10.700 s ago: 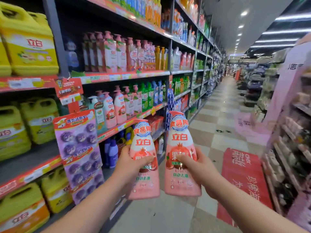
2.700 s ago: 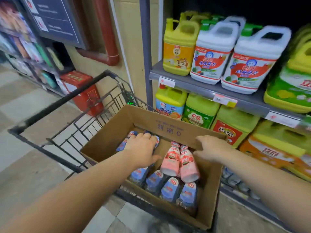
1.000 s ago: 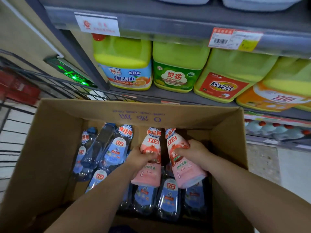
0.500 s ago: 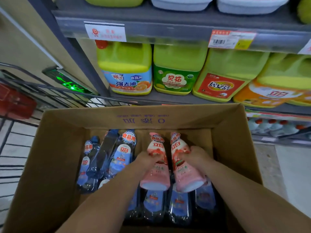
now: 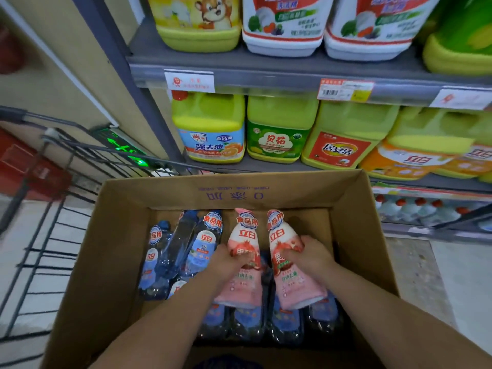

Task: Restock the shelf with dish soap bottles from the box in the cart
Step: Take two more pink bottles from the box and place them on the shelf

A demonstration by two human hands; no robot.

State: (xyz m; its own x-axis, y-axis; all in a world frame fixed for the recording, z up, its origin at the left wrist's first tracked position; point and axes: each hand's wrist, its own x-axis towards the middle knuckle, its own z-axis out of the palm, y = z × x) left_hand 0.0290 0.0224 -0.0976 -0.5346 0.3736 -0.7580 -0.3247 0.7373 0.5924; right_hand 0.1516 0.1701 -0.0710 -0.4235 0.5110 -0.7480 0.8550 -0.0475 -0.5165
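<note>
Both hands are down inside the open brown cardboard box (image 5: 119, 235) that sits in the black wire shopping cart (image 5: 53, 187). The left hand (image 5: 231, 262) is wrapped around the middle of a pink plastic dish soap bottle with a red fruit label (image 5: 246, 286), fingers curled over its front. Just to its right, the right hand (image 5: 310, 258) is clasped on a second pink dish soap bottle of the same kind (image 5: 298, 291), gripping it from the right side. The two pink bottles lie side by side, close together, with their narrow cap ends pointing away from the person towards the far wall of the box and their broad bases towards the wrists.

To the left of the left hand, a cluster of blue-labelled clear dish soap bottles (image 5: 186, 251) lies on the box floor, tops also pointing away. Beneath and nearer than both hands, another row of dark blue bottles (image 5: 266, 323) lies under the pink ones.

Beyond the hands, past the far wall of the box, stands a grey metal store shelf (image 5: 266, 62) with large yellow-green detergent jugs (image 5: 279, 129) on its lower level and white and yellow jugs (image 5: 282, 22) on the level above. Paper price tags (image 5: 344, 89) are fixed along the shelf edge. To the far left of the left hand a red container (image 5: 24, 169) sits on the floor behind the cart.
</note>
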